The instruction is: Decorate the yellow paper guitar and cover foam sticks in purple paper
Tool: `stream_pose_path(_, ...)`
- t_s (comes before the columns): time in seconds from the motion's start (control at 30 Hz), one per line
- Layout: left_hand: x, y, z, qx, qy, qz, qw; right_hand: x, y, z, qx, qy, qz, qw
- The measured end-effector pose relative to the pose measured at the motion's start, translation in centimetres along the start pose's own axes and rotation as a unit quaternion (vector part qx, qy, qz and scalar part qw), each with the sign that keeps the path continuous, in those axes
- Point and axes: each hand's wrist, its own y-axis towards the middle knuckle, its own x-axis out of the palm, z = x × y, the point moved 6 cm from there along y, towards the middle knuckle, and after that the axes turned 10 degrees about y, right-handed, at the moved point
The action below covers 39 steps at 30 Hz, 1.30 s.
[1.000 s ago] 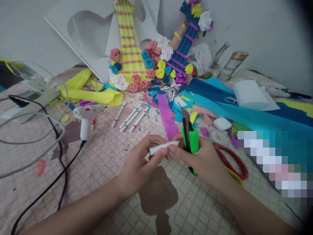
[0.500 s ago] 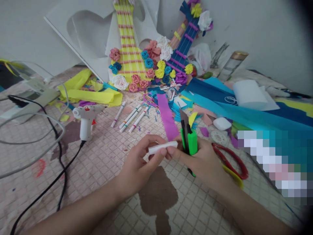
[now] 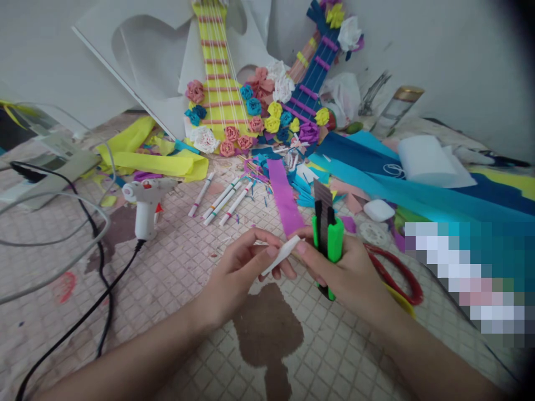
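Between the thumb and fingers of my left hand (image 3: 246, 267) is a small folded white strip (image 3: 282, 256), perhaps paper, slanting up to the right. My right hand (image 3: 349, 273) is wrapped round a green and black utility knife (image 3: 334, 239), its blade out and pointing up. The thumb of that hand is close to the strip's upper end; I cannot tell if it touches. Beyond my hands lies a purple paper strip (image 3: 284, 200). Red-handled scissors (image 3: 403, 275) lie beside my right hand, partly hidden by it.
A white glue gun (image 3: 145, 214) stands at left, its black cord (image 3: 111, 301) running toward me. Several markers (image 3: 221, 200) lie ahead. Yellow (image 3: 213, 89) and blue (image 3: 307, 94) paper-flowered guitar shapes lean at the back. Blue paper (image 3: 388, 195) and a white roll (image 3: 424, 161) lie at right.
The white strip has turned from nearly level to a steeper slant. My right hand has shifted slightly right, and the knife blade has turned, showing more of its flat side.
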Motion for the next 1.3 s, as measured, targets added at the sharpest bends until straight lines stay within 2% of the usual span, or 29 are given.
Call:
stream_pose_path(0.23, 0.4, 0.0, 0.4, -0.018, -0.031, 0.005, 0.999, 0.3, 0.0, 0.5, 0.014, 0.086, -0.029, 0.996)
stream_pose_path(0.53, 0.7, -0.1, -0.4, -0.046, -0.078, -0.033, 0.995, 0.3, -0.2, 1.0, 0.061, 0.114, -0.017, 0.991)
stream_pose_path(0.67, 0.5, 0.0, -0.4, -0.051, -0.07, -0.023, 0.996, 0.4, -0.1, 1.1, 0.074, 0.136, -0.006, 0.988)
stream_pose_path(0.83, 0.8, 0.1, -0.8, -0.07, -0.066, -0.035, 0.995, 1.3, 0.1, 1.1, 0.06, 0.109, -0.049, 0.991)
stream_pose_path(0.9, 0.3, 0.2, -0.9, -0.059, -0.034, -0.001, 0.998, 1.2, 0.0, 1.6, 0.081, 0.124, -0.03, 0.988)
stream_pose_path(1.0, -1.2, 0.3, -0.6, -0.02, 0.069, 0.082, 0.994, 0.6, 0.1, 1.9, 0.094, 0.199, 0.026, 0.975)
stream_pose_path(1.1, -2.1, 0.5, -0.1, 0.026, 0.247, 0.116, 0.962, 0.1, 0.2, 1.8, 0.087, 0.242, 0.046, 0.965)
stream_pose_path(1.2, -2.1, 0.6, 0.1, 0.084, 0.444, 0.105, 0.886, 0.0, 0.3, 1.7, 0.09, 0.249, 0.051, 0.963)
stream_pose_path(1.3, -1.5, 0.9, -0.6, 0.115, 0.557, 0.059, 0.821, 0.1, 0.3, 1.7, 0.099, 0.253, 0.051, 0.961)
